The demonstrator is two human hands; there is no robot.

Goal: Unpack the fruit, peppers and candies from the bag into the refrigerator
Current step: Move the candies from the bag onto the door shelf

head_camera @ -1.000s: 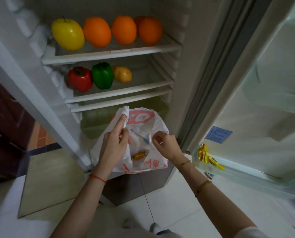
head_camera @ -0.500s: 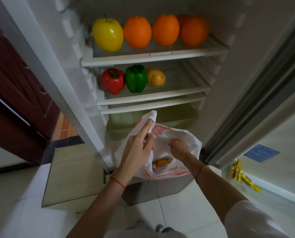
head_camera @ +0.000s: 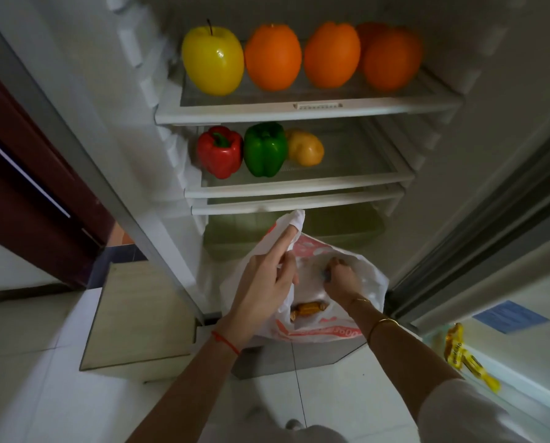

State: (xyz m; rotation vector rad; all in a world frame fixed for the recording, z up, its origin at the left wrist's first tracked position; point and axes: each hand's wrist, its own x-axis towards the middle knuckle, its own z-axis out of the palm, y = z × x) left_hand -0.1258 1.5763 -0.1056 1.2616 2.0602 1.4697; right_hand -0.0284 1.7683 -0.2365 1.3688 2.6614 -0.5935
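A white and red plastic bag (head_camera: 360,318) hangs open in front of the refrigerator's lower drawer. My left hand (head_camera: 267,289) grips its left rim, index finger stretched along the handle. My right hand (head_camera: 340,276) is inside the bag, fingers curled round a small blue-wrapped candy (head_camera: 325,275). An orange-wrapped candy (head_camera: 307,309) lies at the bag's bottom. A yellow apple (head_camera: 212,57) and three oranges (head_camera: 273,57) sit on the top shelf. Red pepper (head_camera: 220,151), green pepper (head_camera: 265,149) and a yellow fruit (head_camera: 305,148) stand on the second shelf. Yellow candies (head_camera: 462,353) lie in the door's bottom bin.
The refrigerator door (head_camera: 523,282) stands open at the right. A green crisper drawer (head_camera: 331,225) lies behind the bag. A dark red cabinet (head_camera: 27,174) stands at the left, a pale wooden box (head_camera: 139,314) on the tiled floor beside the refrigerator.
The view has swung to the right and nearer the shelves. My right hand went from the bag's right rim down into the bag and closed round a small candy. My left hand kept its hold.
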